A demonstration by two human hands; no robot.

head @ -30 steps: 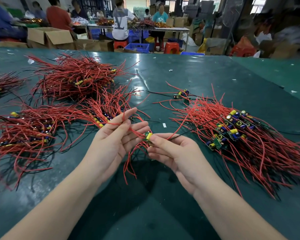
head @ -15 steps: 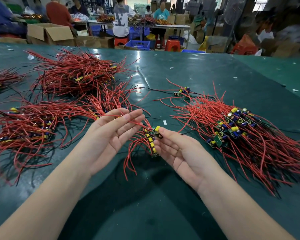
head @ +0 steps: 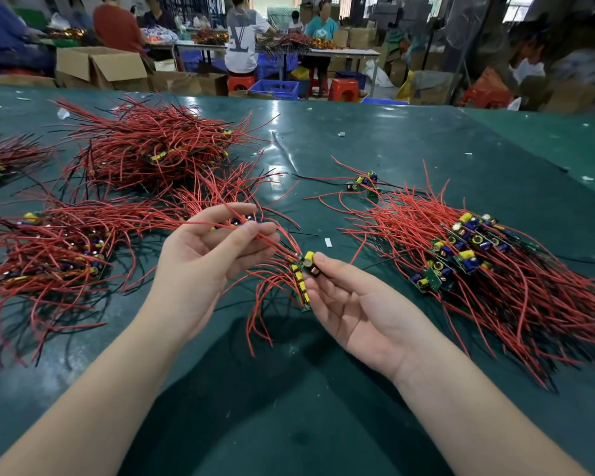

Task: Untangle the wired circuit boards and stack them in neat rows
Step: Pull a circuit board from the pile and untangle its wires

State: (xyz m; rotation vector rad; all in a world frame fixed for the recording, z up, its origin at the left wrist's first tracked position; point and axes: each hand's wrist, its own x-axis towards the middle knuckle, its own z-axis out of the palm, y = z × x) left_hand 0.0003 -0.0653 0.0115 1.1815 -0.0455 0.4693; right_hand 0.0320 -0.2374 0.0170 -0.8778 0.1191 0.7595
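Several green boards, red-wired: right hand pinches them; left hand pinches wires.

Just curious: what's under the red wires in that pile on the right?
Green circuit boards with yellow and blue parts poke out of the red wires. Black wires show beneath; anything deeper is covered.
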